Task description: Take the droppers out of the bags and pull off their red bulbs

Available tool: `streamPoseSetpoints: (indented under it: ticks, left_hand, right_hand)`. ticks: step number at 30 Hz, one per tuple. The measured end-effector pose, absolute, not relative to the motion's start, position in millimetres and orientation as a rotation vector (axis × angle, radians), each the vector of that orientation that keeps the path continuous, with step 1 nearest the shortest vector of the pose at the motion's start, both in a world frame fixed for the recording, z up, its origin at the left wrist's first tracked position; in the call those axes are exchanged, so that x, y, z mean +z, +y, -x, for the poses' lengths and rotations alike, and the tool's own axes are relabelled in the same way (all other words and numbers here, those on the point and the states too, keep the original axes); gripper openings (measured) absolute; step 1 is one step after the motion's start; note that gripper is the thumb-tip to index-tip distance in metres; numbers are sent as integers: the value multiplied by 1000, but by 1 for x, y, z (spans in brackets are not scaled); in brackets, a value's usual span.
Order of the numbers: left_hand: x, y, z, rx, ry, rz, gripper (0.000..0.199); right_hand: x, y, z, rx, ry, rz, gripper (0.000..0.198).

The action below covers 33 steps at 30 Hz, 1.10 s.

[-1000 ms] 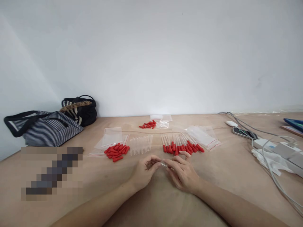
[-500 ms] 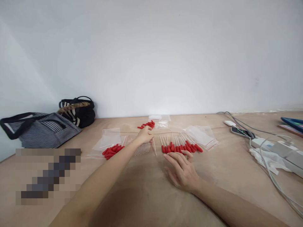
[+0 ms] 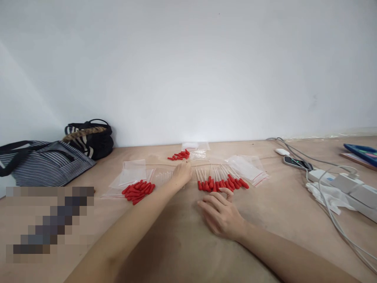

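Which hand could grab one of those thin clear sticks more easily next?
Probably the left hand: it's right by the row of thin clear sticks. The right hand is farther off, nearer the red-ended sticks.

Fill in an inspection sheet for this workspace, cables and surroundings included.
Surface: light brown tabletop.
Job's things: pile of red elongated caps; row of slender pale sticks with red ends; thin clear tubes, partly hidden; small red pieces farther back; flat clear plastic bags, left and right.
Clutter: dark-and-white striped bag; black bag with brown furry strip; crumpled white tissue; pixelated dark item, unidentifiable.
Grips: left grip, a bare hand, covers part of the tubes, its underside and anything held hidden; right grip, a bare hand, loosely bent and open, is in front of the sticks, nothing seen in it.
Cables: grey cables run among white plugs at the right.
Surroundings: pale wall behind; other people: nothing seen.
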<state>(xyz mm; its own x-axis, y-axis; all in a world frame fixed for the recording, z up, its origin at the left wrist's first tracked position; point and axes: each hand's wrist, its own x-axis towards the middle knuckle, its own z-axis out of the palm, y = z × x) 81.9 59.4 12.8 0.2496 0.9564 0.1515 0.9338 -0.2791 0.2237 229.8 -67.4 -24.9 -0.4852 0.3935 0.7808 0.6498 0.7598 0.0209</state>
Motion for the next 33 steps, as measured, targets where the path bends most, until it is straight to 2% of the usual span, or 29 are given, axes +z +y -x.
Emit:
streamPoseSetpoints:
  ticks: [2, 6, 11, 17, 25, 29, 33]
  left_hand:
    - [12, 49, -84, 356, 1793, -2433, 20]
    - [11, 31, -91, 220, 1737, -2397, 36]
    - [17, 27, -102, 99, 1787, -2309, 28]
    - [29, 26, -104, 42, 1804, -2311, 27]
    - [23, -31, -47, 107, 1624, -2660, 14]
    - [-2, -50, -23, 284, 1194, -3225, 21]
    - [-17, -52, -17, 508, 937, -3426, 25]
  right_hand:
    - [-26, -66, -230, -387, -2179, 768, 15]
    - [-27, -65, -229, -388, -2193, 777, 12]
    - [-27, -65, -229, -385, -2194, 777, 14]
    - [-26, -65, -231, -372, -2201, 784, 13]
    - [-29, -66, -231, -388, -2118, 834, 20]
    - [-29, -67, -227, -454, -2110, 817, 28]
    - [-31, -64, -222, -450, -2158, 776, 21]
